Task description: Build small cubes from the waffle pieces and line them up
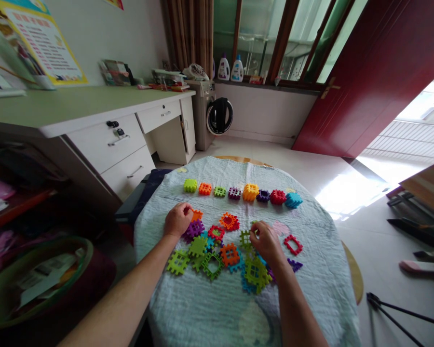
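Observation:
My left hand (pixel 179 219) is closed at the left of a loose pile, its fingertips against an orange interlocking tile (pixel 197 215). Whether the fingers grip that tile is hidden. Just below lies a purple tile (pixel 194 230). My right hand (pixel 265 238) pinches at the edge of a green window-shaped tile (pixel 245 239) on the right of the pile. Between my hands are a red-orange tile (pixel 229 221), a red frame tile (pixel 216 233) and an orange window tile (pixel 229 254). Nearer me lie a green frame tile (pixel 212 266) and a lime window tile (pixel 255 271).
Behind the pile runs a row of stacked tiles, from lime (pixel 190 185) through yellow (pixel 250 192) to blue (pixel 293 200). A red frame (pixel 292 245) lies at the right. The round table wears a pale blue cloth (pixel 311 299). A bin (pixel 90 255) stands at left.

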A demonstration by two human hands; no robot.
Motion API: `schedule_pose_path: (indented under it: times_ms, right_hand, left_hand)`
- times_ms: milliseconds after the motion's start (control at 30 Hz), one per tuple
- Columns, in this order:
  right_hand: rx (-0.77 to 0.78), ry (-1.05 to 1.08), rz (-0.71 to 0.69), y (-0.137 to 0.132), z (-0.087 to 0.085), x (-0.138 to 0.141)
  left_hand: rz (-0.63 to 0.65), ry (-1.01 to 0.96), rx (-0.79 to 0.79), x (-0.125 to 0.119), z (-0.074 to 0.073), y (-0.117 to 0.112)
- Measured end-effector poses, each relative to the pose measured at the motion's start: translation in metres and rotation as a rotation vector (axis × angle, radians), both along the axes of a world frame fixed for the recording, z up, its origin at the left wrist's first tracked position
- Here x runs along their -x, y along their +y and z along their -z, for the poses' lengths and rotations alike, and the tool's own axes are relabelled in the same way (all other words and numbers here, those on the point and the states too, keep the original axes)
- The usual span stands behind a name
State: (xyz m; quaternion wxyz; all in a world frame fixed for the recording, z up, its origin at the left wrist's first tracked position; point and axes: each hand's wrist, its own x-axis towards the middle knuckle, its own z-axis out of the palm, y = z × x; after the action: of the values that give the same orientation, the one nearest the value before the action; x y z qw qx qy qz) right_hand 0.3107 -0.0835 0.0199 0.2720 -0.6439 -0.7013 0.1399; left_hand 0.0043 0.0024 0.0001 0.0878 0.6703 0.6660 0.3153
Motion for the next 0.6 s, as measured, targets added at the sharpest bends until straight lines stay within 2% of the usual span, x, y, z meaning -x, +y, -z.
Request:
schedule_pose_path:
  times_ms: [133, 233, 433, 500, 600]
  right_hand:
    - [-0.145, 0.059, 0.142, -0.001, -0.006, 0.006]
    - [-0.193, 0.061, 0.099, -0.002, -0.01, 0.009]
    - [-0.053, 0.049, -0.148, -0.005, -0.012, 0.009]
    - [-0.019, 0.038, -0.157, -0.006, -0.013, 0.008]
    - [0.004, -0.014, -0.084, -0.007, -0.013, 0.007]
  left_hand:
    - [-0.001, 0.001, 0.004, 0.0, 0.0, 0.0]
    - [-0.008, -0.002, 0.006, 0.0, 0.0, 0.0]
    - [-0.008, 0.005, -0.001, 0.0, 0.001, 0.0]
    - [-0.01, 0.008, 0.001, 0.0, 0.001, 0.0]
    - [-0.013, 0.009, 0.0, 0.0, 0.001, 0.0]
